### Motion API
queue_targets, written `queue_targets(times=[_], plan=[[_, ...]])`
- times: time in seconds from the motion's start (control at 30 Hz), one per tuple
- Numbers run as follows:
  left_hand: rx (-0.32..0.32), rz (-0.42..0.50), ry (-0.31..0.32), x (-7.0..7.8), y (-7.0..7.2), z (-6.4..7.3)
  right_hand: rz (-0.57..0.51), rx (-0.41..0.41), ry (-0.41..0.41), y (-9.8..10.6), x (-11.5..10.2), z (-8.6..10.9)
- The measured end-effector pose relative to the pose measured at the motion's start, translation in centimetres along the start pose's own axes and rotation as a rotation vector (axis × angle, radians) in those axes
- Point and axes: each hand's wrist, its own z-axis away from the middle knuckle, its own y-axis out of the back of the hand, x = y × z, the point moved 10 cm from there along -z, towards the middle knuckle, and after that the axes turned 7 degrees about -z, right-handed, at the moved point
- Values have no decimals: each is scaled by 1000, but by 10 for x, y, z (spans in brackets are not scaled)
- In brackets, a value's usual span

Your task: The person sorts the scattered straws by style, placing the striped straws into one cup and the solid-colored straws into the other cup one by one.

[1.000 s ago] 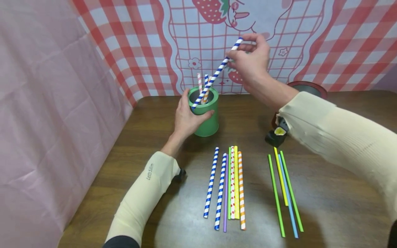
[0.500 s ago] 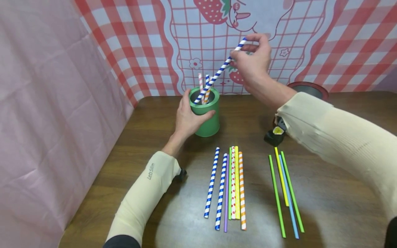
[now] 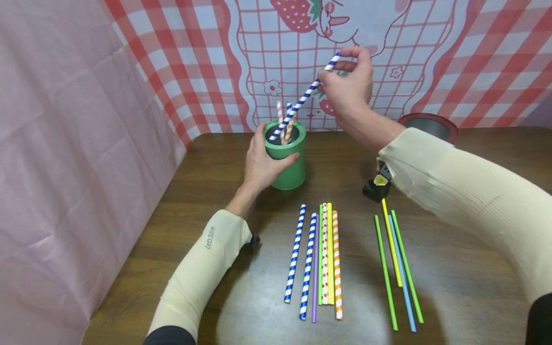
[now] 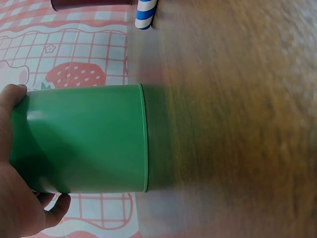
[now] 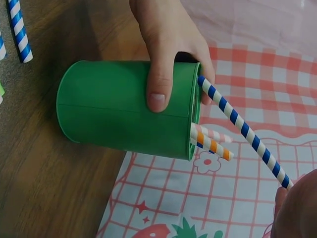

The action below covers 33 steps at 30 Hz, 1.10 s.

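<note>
My left hand [image 3: 264,165] grips the green can [image 3: 290,175] near its rim, thumb on the front and fingers round the far left side. In the head view my right hand [image 3: 351,84] pinches a blue-and-white striped paper straw [image 3: 307,95] by its upper end. The straw slants down to the left, and its lower end is at the can's mouth, as the right wrist view also shows. Inside the can stand a pink-striped straw [image 3: 279,112], an orange-striped straw [image 5: 218,148] and another blue-striped straw, their lower parts hidden by the wall.
On the wooden table [image 3: 241,297] lies a row of several straws, including a purple straw [image 3: 315,273] and an orange-striped straw [image 3: 338,268]. Farther right is a looser group with a light blue straw [image 3: 403,278]. A dark red can [image 3: 431,125] stands behind my right forearm.
The held straw's lower end has shifted from over the can's front rim to slightly farther inside its mouth. My right forearm has moved slightly left; my left hand keeps its grip.
</note>
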Motion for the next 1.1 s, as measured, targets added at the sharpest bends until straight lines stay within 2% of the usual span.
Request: queue_targets(times=[0.17,0.4,0.53,0.83,1.1], plan=[[14,-17,-6,1,1,0,108,7,27,1,4,0],[6,-27,10,0,2,1,180,-41,110,-8,16,7],[6,-23,11,-1,2,1,252,-62,127,-14,19,12],[3,-14,7,0,2,1,283,-123,158,-21,25,17],[-6,-21,18,0,1,1,315,-137,159,-21,34,19]])
